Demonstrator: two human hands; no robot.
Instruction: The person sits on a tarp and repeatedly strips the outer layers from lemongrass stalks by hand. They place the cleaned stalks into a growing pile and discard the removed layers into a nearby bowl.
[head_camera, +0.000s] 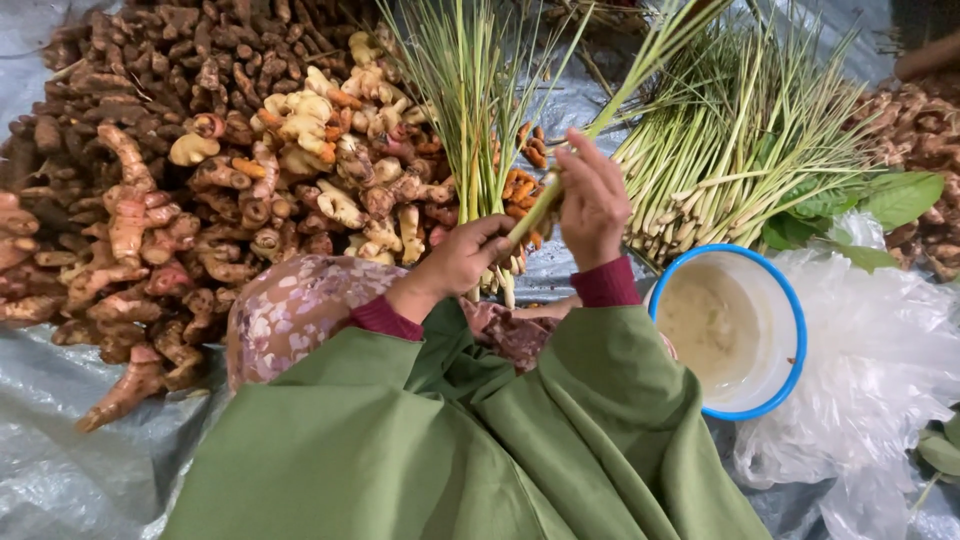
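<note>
The left hand (462, 262) is closing its fingers around the base of an upright bundle of lemongrass (478, 130), holding it over the grey tarp (60, 470) between the heaped ginger roots (300, 170) and a loose pile of lemongrass stalks (740, 150). The right hand (592, 205) is pinching a single long stalk (610, 110) against the bundle. The step looks like gathering stalks into a bunch; adding this one calls for sliding it in beside the others while the left grip is loosening slightly. A blue-rimmed bowl (790, 300) is sitting nearby
</note>
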